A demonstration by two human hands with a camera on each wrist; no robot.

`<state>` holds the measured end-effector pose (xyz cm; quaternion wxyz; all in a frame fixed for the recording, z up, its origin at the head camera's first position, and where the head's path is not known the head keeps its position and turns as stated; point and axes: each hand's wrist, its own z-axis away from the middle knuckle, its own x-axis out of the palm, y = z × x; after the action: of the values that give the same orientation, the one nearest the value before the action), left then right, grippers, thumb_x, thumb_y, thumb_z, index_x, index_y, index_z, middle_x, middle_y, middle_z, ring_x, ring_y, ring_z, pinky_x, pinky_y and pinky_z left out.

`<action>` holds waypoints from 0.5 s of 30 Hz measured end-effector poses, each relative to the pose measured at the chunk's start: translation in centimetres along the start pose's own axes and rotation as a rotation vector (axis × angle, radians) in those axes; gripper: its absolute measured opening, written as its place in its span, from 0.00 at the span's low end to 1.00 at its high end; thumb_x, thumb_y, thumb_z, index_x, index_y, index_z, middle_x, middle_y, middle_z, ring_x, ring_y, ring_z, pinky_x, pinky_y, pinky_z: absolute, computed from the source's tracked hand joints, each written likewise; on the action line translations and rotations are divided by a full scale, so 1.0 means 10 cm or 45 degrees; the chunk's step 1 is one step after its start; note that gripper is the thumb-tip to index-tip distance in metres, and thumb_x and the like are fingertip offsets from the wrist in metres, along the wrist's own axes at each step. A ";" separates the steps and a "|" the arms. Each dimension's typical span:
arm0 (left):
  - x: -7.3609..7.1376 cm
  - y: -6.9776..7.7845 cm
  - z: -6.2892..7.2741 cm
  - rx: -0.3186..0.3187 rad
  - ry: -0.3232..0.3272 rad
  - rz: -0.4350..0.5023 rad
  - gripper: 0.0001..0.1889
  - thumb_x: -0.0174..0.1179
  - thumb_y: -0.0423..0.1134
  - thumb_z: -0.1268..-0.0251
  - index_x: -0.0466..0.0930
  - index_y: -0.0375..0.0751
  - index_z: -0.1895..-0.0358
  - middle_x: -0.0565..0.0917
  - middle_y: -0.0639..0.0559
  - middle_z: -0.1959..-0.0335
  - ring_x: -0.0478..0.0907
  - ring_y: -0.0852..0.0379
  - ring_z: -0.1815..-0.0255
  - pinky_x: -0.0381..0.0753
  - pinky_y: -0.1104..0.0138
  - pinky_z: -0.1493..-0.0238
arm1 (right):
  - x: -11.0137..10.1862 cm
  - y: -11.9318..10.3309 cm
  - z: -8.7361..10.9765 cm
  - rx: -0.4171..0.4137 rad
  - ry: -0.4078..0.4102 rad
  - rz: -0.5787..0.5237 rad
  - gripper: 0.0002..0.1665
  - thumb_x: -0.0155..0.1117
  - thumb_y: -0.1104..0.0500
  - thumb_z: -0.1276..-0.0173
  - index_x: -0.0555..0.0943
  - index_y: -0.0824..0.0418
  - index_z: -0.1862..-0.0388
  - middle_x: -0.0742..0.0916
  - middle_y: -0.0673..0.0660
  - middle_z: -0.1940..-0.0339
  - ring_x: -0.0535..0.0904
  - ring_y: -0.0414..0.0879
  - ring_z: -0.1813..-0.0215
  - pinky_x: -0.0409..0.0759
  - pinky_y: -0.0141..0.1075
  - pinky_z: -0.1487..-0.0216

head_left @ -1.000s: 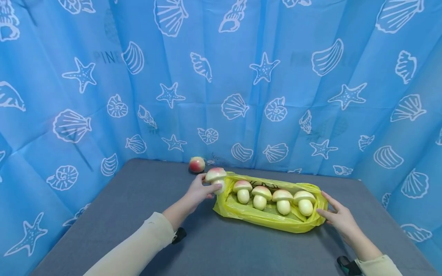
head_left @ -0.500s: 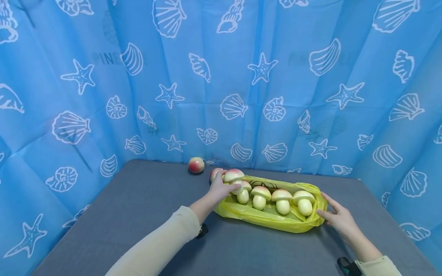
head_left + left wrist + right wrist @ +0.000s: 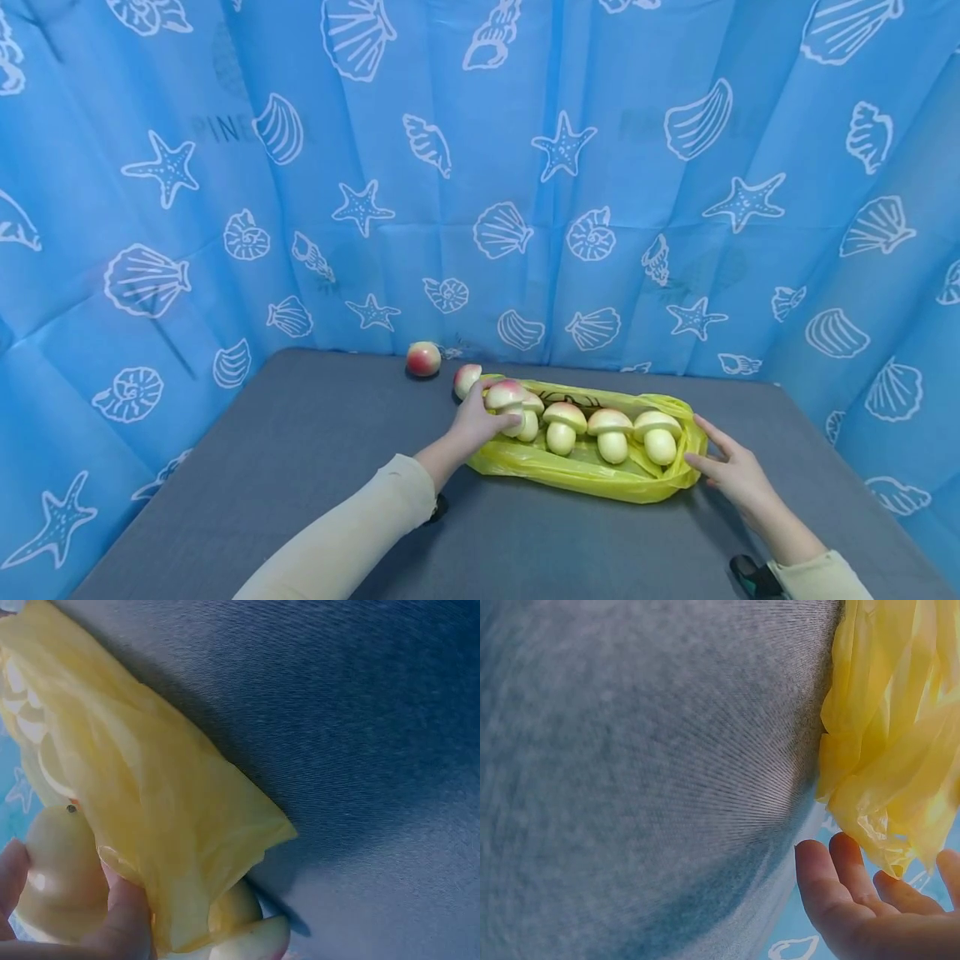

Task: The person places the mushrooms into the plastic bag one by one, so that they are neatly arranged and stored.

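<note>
Toward the back left of the grey cloth-covered bench (image 3: 300, 450) sits a round, smooth cream-and-red object (image 3: 423, 359), close to a blue curtain printed with white shells and starfish (image 3: 457, 200). Next to it shows a second cream-and-red rounded object (image 3: 466, 380), partly hidden by the left hand (image 3: 477, 417). That hand pinches a cream mushroom-shaped piece with a pink-tinged cap (image 3: 504, 397) between thumb and fingers, over the left end of an elongated yellow plastic bag (image 3: 562, 475); whether the piece touches the bag's floor I cannot tell. Inside, four similar cream mushroom-shaped pieces (image 3: 562, 415) sit in a row, the leftmost partly behind the held one. At the bag's right end, the right hand (image 3: 738, 479) keeps its fingers spread, fingertips at the yellow plastic
</note>
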<state>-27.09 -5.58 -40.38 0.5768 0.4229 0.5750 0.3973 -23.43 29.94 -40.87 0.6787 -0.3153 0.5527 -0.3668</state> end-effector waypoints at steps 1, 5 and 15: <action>0.00 -0.01 0.00 -0.004 0.001 -0.023 0.36 0.71 0.35 0.43 0.63 0.33 0.33 0.70 0.34 0.36 0.67 0.37 0.36 0.70 0.48 0.40 | 0.00 0.00 0.00 0.002 -0.001 -0.001 0.47 0.55 0.51 0.25 0.38 0.60 0.21 0.41 0.75 0.25 0.48 0.77 0.30 0.71 0.60 0.43; 0.00 -0.03 0.02 -0.042 -0.002 -0.121 0.37 0.71 0.39 0.43 0.64 0.33 0.33 0.72 0.34 0.38 0.69 0.38 0.38 0.72 0.48 0.43 | -0.01 0.00 -0.01 0.021 -0.006 -0.012 0.47 0.55 0.51 0.25 0.38 0.60 0.21 0.41 0.75 0.25 0.48 0.77 0.30 0.71 0.60 0.42; -0.01 0.01 0.07 -0.047 -0.076 -0.333 0.37 0.71 0.44 0.43 0.65 0.30 0.34 0.75 0.35 0.41 0.72 0.39 0.41 0.74 0.49 0.46 | -0.01 0.02 -0.01 -0.006 0.002 0.003 0.47 0.54 0.52 0.24 0.37 0.60 0.21 0.41 0.75 0.25 0.47 0.77 0.30 0.69 0.62 0.41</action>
<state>-26.36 -5.71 -40.27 0.6483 0.3453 0.6003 0.3165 -23.49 30.13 -41.01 0.6779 -0.3158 0.5546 -0.3649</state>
